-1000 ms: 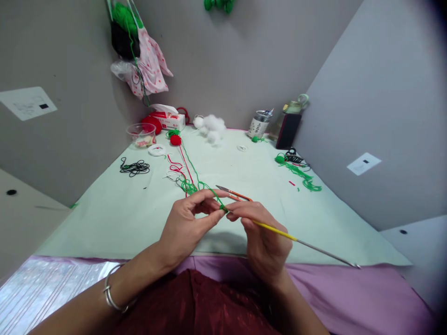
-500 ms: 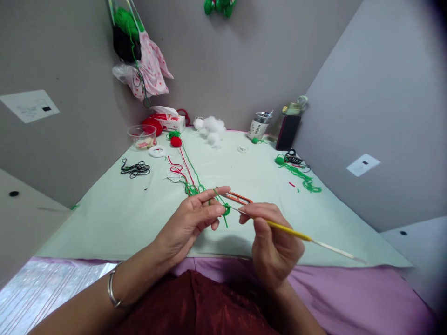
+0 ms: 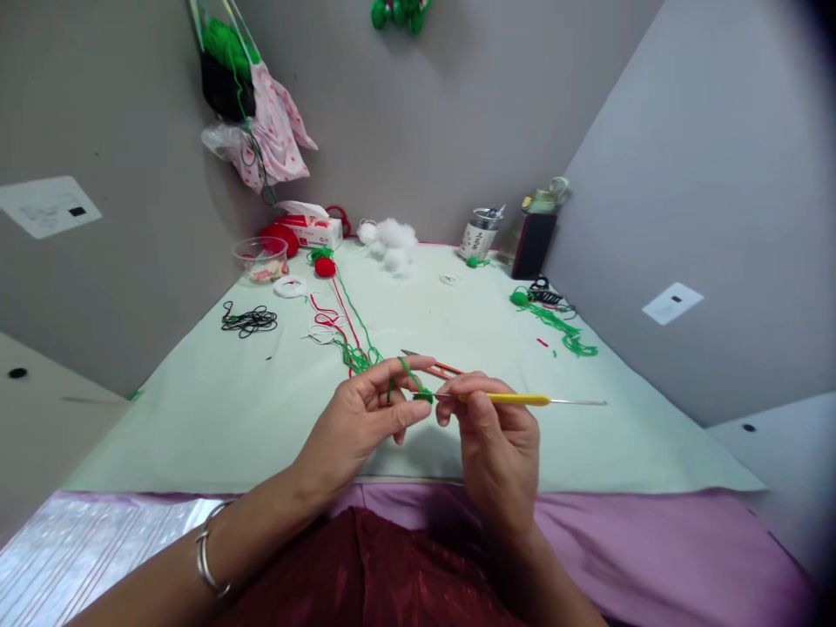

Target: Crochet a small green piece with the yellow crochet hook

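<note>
nearer the wearer than the orange snips [image 3: 445, 370], the left hand [image 3: 356, 418] pinches a small green piece [image 3: 424, 396], forefinger extended under yarn [image 3: 409, 374]; the right hand's [image 3: 500, 435] fingers close round the yellow hook [image 3: 515, 399]. little looks worked, seemingly early; what remains, i cannot tell.
</note>
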`<action>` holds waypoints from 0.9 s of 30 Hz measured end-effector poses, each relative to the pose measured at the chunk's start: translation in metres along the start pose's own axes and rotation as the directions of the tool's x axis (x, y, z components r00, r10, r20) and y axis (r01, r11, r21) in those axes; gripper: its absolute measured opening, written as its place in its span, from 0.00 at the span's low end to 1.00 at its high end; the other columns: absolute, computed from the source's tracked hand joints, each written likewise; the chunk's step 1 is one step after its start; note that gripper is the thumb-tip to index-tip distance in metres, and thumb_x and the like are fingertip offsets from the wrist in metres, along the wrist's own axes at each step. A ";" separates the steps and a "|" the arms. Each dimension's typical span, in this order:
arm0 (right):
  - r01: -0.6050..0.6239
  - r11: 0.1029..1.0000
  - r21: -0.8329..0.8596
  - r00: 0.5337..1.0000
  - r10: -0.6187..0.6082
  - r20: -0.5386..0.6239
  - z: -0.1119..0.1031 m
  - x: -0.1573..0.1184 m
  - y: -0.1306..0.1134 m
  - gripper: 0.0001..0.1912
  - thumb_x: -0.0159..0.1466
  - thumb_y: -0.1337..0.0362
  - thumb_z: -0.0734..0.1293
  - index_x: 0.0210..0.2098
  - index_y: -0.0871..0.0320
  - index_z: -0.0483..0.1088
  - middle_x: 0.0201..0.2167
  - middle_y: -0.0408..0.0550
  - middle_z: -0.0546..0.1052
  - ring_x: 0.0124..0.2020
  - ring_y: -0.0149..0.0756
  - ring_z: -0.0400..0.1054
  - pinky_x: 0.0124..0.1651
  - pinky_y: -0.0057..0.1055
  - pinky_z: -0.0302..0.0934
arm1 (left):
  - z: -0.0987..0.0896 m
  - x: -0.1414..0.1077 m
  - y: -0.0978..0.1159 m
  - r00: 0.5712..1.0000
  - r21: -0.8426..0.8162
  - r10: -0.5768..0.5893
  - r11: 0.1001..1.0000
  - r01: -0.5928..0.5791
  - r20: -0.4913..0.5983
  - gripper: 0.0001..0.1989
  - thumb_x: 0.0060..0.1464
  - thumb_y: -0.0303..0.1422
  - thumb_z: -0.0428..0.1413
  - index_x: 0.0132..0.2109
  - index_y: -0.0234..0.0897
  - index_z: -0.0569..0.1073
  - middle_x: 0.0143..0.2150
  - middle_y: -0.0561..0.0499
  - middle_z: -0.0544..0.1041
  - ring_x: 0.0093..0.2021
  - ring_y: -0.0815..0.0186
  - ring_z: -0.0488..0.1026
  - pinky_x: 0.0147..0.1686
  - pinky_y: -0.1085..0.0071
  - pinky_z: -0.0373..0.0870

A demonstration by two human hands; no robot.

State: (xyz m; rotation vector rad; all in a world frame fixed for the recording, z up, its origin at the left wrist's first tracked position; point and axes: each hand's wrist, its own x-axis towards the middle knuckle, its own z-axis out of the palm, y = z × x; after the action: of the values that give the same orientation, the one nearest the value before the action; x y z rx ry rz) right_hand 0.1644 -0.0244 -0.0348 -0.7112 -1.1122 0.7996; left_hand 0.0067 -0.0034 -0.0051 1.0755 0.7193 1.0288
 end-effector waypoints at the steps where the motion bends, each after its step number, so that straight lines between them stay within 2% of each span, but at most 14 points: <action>1: 0.000 1.000 0.002 1.000 0.000 0.001 0.000 0.000 0.000 0.09 0.72 0.60 0.69 0.40 0.52 0.83 0.32 0.43 0.80 0.29 0.30 0.72 0.35 0.31 0.66 | 0.000 0.000 0.001 1.000 -0.012 -0.008 1.000 0.008 -0.003 0.18 0.55 0.33 0.72 0.53 0.46 0.85 0.35 0.56 0.74 0.27 0.76 0.67 0.27 0.79 0.66; 4: -0.009 0.999 0.033 1.000 0.008 0.007 0.001 0.002 -0.001 0.09 0.72 0.60 0.70 0.39 0.52 0.83 0.31 0.43 0.79 0.29 0.29 0.72 0.34 0.30 0.66 | 0.001 0.000 0.006 0.995 -0.102 -0.092 0.990 0.095 0.033 0.24 0.53 0.33 0.73 0.58 0.45 0.82 0.33 0.57 0.73 0.21 0.79 0.61 0.19 0.80 0.58; 6: -0.046 0.995 0.092 0.999 0.046 0.001 0.000 0.005 -0.005 0.09 0.71 0.59 0.70 0.38 0.53 0.83 0.31 0.44 0.79 0.28 0.29 0.71 0.33 0.29 0.67 | 0.000 -0.001 0.009 0.981 -0.176 -0.168 0.967 0.183 0.101 0.27 0.53 0.33 0.73 0.60 0.43 0.81 0.32 0.58 0.71 0.19 0.81 0.54 0.17 0.80 0.52; 9: -0.170 0.964 0.205 0.984 0.178 -0.022 -0.003 0.010 -0.012 0.11 0.70 0.57 0.72 0.34 0.55 0.82 0.30 0.45 0.78 0.26 0.29 0.70 0.29 0.26 0.66 | -0.004 0.000 0.012 0.943 -0.236 -0.228 0.929 0.285 0.243 0.22 0.55 0.32 0.72 0.57 0.41 0.83 0.35 0.57 0.70 0.19 0.84 0.48 0.17 0.81 0.45; 12: -0.287 0.915 0.284 0.955 0.296 0.013 -0.005 0.013 -0.015 0.11 0.68 0.56 0.73 0.32 0.55 0.81 0.27 0.44 0.77 0.25 0.28 0.68 0.26 0.24 0.64 | -0.005 0.001 0.011 0.936 -0.260 -0.182 0.929 0.264 0.301 0.17 0.57 0.32 0.70 0.54 0.43 0.85 0.36 0.56 0.69 0.19 0.85 0.46 0.17 0.80 0.43; 14: -0.281 0.918 0.281 0.960 0.270 0.079 -0.004 0.013 -0.013 0.11 0.68 0.56 0.73 0.33 0.54 0.81 0.28 0.44 0.77 0.25 0.29 0.68 0.26 0.25 0.65 | -0.003 0.001 0.009 0.958 -0.243 -0.128 0.951 0.192 0.259 0.17 0.57 0.33 0.70 0.53 0.44 0.85 0.35 0.56 0.69 0.20 0.84 0.48 0.17 0.80 0.44; 16: -0.168 0.971 0.170 0.981 0.149 0.121 -0.004 0.011 -0.010 0.10 0.70 0.57 0.72 0.35 0.52 0.82 0.32 0.45 0.80 0.31 0.33 0.73 0.32 0.28 0.69 | -0.001 0.001 0.007 0.979 -0.183 -0.085 0.976 0.120 0.187 0.18 0.55 0.33 0.71 0.54 0.45 0.85 0.35 0.56 0.71 0.21 0.81 0.51 0.18 0.79 0.47; 18: 0.004 1.000 -0.023 0.991 -0.001 0.135 -0.002 0.008 -0.007 0.08 0.71 0.60 0.70 0.39 0.51 0.83 0.37 0.46 0.83 0.40 0.36 0.76 0.42 0.33 0.73 | 0.000 0.001 0.004 0.993 -0.113 -0.044 0.992 0.056 0.112 0.19 0.55 0.33 0.72 0.54 0.46 0.85 0.34 0.55 0.73 0.22 0.79 0.55 0.19 0.78 0.49; 20: 0.125 0.976 -0.179 0.986 -0.102 0.132 -0.001 0.005 -0.005 0.10 0.73 0.65 0.68 0.43 0.50 0.83 0.39 0.45 0.85 0.40 0.35 0.77 0.47 0.35 0.73 | 0.000 0.001 0.001 0.999 -0.056 -0.008 0.998 0.011 0.054 0.18 0.56 0.34 0.71 0.54 0.45 0.85 0.32 0.56 0.73 0.23 0.78 0.57 0.20 0.78 0.50; 22: 0.207 0.941 -0.266 0.975 -0.175 0.140 0.001 0.001 -0.002 0.12 0.74 0.68 0.67 0.47 0.48 0.82 0.40 0.43 0.85 0.39 0.34 0.77 0.47 0.35 0.73 | 0.001 0.001 -0.001 1.000 -0.037 0.013 0.999 -0.013 0.003 0.17 0.57 0.35 0.71 0.54 0.44 0.85 0.31 0.56 0.73 0.22 0.78 0.58 0.20 0.78 0.51; 24: 0.332 0.865 -0.377 0.943 -0.291 0.163 0.002 -0.002 0.000 0.15 0.72 0.72 0.68 0.50 0.47 0.81 0.42 0.44 0.85 0.43 0.36 0.79 0.47 0.35 0.74 | 0.002 0.001 -0.002 0.999 -0.077 0.009 0.997 -0.012 -0.041 0.19 0.55 0.36 0.72 0.54 0.43 0.84 0.32 0.57 0.73 0.20 0.79 0.57 0.19 0.78 0.50; 27: 0.517 0.675 -0.527 0.853 -0.458 0.250 0.002 -0.004 0.002 0.21 0.68 0.75 0.71 0.55 0.47 0.80 0.49 0.49 0.83 0.51 0.40 0.78 0.50 0.38 0.73 | 0.002 0.002 0.000 0.997 -0.210 -0.077 0.975 0.069 -0.030 0.22 0.52 0.36 0.73 0.55 0.40 0.84 0.28 0.59 0.68 0.19 0.80 0.52 0.18 0.80 0.48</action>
State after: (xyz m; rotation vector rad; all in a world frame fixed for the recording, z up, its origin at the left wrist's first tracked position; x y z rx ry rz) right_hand 0.1611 -0.0260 -0.0378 -0.8217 -1.5778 0.0058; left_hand 0.0097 -0.0023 -0.0044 0.8440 0.6601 1.0388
